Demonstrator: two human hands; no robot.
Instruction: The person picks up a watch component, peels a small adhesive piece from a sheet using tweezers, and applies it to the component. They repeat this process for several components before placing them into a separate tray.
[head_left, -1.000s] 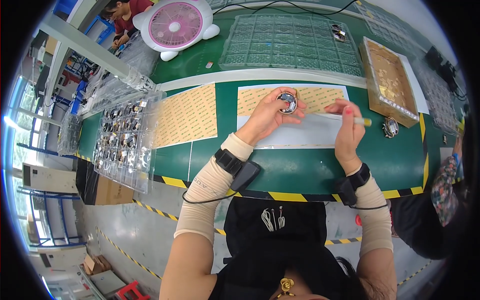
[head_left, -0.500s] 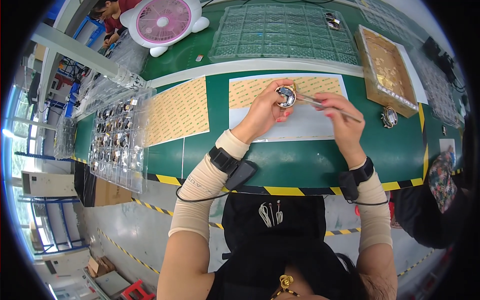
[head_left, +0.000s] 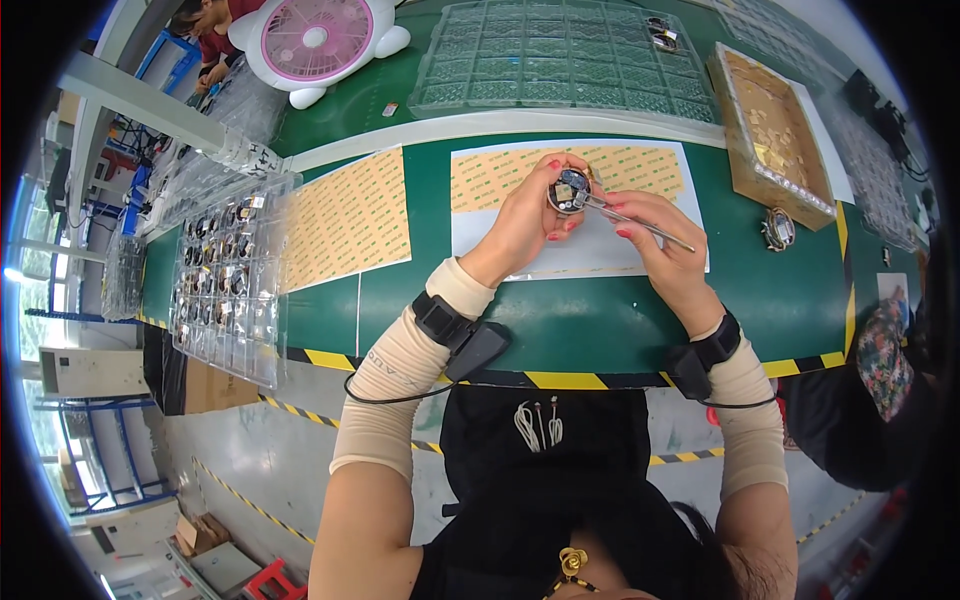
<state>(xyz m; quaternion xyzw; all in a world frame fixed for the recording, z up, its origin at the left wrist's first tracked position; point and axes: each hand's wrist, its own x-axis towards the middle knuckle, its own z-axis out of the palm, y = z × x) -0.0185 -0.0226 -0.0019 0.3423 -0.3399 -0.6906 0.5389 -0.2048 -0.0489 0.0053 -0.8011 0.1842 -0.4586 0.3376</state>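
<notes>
My left hand [head_left: 525, 222] grips a small round circuit-board assembly [head_left: 567, 191] by its rim, its dark component side facing up. In my right hand [head_left: 665, 245] is a pair of metal tweezers [head_left: 640, 221], held slantwise between thumb and fingers. The tweezer tips reach the right edge of the round assembly; whether they pinch a part there is too small to tell. Both hands are above a white sheet [head_left: 580, 245] whose upper part carries a tan adhesive strip sheet with green print [head_left: 490, 183].
Another tan adhesive sheet [head_left: 350, 222] lies left, beside a clear tray [head_left: 228, 285] of round assemblies. One more assembly [head_left: 778, 230] sits right, below a cardboard box [head_left: 775, 130] of small tan pieces. Behind are a large clear tray [head_left: 560, 65] and a pink-and-white fan [head_left: 318, 40]; a co-worker sits far left.
My right hand has moved left and slightly down, bringing the tweezer tips onto the round assembly's right edge. The left hand has tilted the assembly a little.
</notes>
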